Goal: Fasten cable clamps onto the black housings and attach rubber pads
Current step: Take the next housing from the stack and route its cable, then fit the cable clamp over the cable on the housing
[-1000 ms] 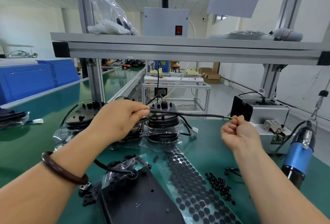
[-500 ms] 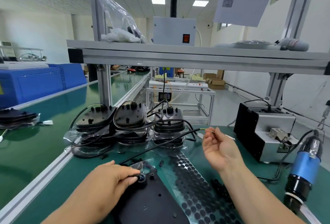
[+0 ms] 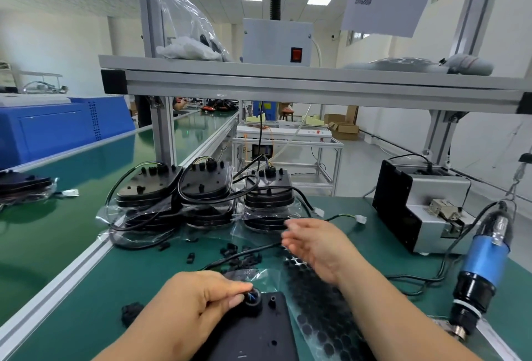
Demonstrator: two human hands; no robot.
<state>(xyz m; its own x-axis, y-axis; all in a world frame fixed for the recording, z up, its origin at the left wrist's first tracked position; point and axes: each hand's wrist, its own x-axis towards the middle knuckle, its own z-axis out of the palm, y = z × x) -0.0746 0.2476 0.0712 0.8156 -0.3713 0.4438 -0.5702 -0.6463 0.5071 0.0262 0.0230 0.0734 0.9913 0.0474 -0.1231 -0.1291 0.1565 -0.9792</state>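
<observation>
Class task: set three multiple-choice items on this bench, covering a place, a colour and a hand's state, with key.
1. Where is the blue screwdriver? A. on the conveyor B. right of the right hand C. on the shelf
2. What colour is the switch on the grey box? A. red B. green C. yellow
3. The left hand is: A. flat B. holding the screwdriver C. pinching a round fitting on the black housing
Key: B, it is at the right edge; A, it shows red; C, fingertips close on it.
</observation>
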